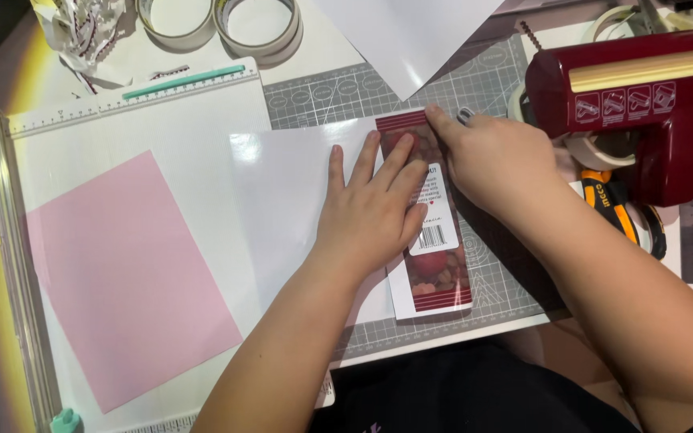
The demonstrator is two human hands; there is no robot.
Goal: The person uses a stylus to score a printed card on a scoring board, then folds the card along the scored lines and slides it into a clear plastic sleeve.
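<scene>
**Both hands press a red strip onto a white sheet**

Forearms come in from the bottom edge and meet over a white sheet (290,192). Left hand (370,210) lies flat, fingers spread, palm down on the sheet, with its fingertips resting on a red strip (435,265), a long printed label with a barcode patch. Right hand (495,160) sits just right of the left one, fingers curled and pressed down on the strip's top end; whether it grips anything there I cannot tell. Below both hands the strip runs along the sheet's right edge, its lower end bare.

Under the hands lies a grey cutting mat (483,297). Well left of the left hand, a pink sheet (122,281) rests on a white scoring board (122,128). Right of the right hand stands a dark red tape dispenser (635,96), with a yellow-and-black knife (611,204) just below it. Far above the left hand sit two tape rolls (218,20).
</scene>
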